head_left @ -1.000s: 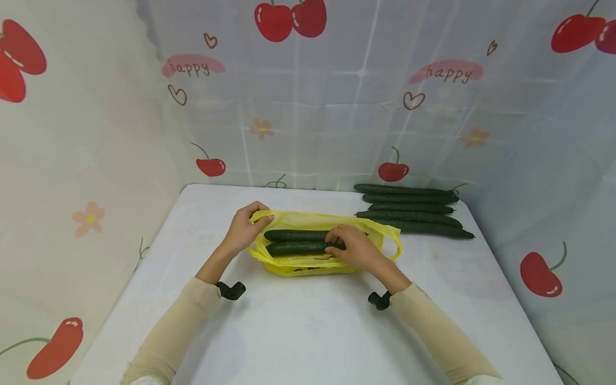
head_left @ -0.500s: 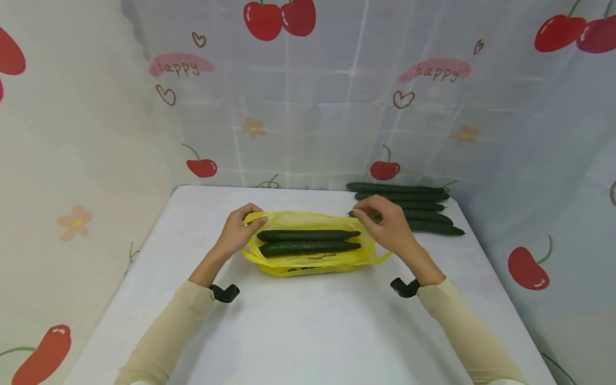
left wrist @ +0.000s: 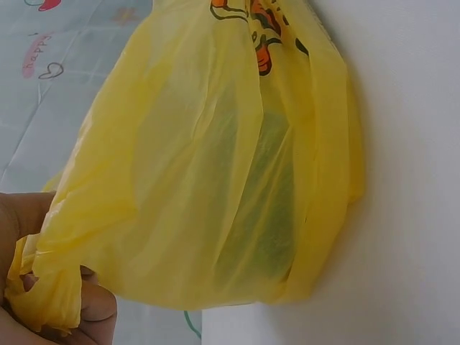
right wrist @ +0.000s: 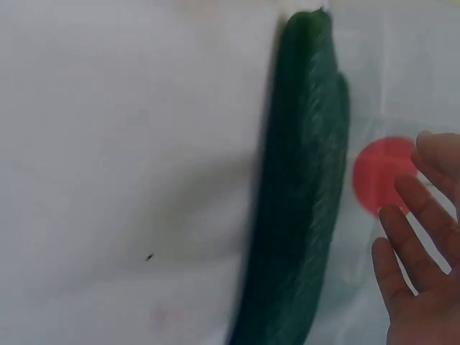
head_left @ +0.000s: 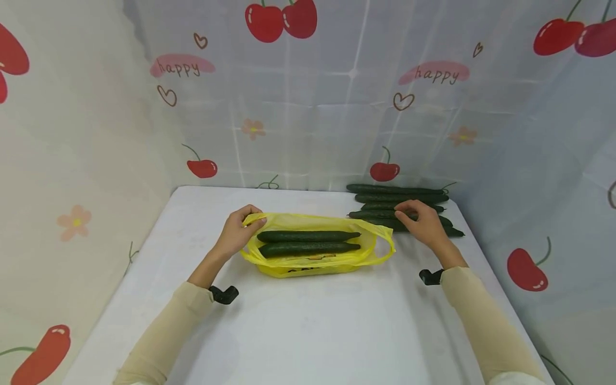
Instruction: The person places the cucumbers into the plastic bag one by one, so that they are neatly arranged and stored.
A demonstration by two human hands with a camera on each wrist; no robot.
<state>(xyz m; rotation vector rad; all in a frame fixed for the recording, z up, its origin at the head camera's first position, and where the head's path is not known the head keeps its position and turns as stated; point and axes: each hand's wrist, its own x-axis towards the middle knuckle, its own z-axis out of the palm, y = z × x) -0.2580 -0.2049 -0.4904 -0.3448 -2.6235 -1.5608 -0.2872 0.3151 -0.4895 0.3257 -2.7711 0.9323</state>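
Observation:
In the head view two dark green cucumbers lie side by side inside a yellow plastic bag, whose mouth gapes upward. My left hand pinches the bag's left edge near its handle; the left wrist view shows the bunched plastic between thumb and fingers, with a cucumber faintly visible through the bag. Over a row of several cucumbers at the back right hovers my right hand, holding nothing. Its fingers are spread and apart from the cucumber in the right wrist view.
A white table carries the bag and the cucumber row. Patterned curtains with cherries and hearts rise behind it and along both sides. The bag's right handle loop sticks out toward the cucumber row.
My right hand has let go of a cucumber in the bag, risen out and moved right to the cucumber row. The left hand keeps its grip on the bag.

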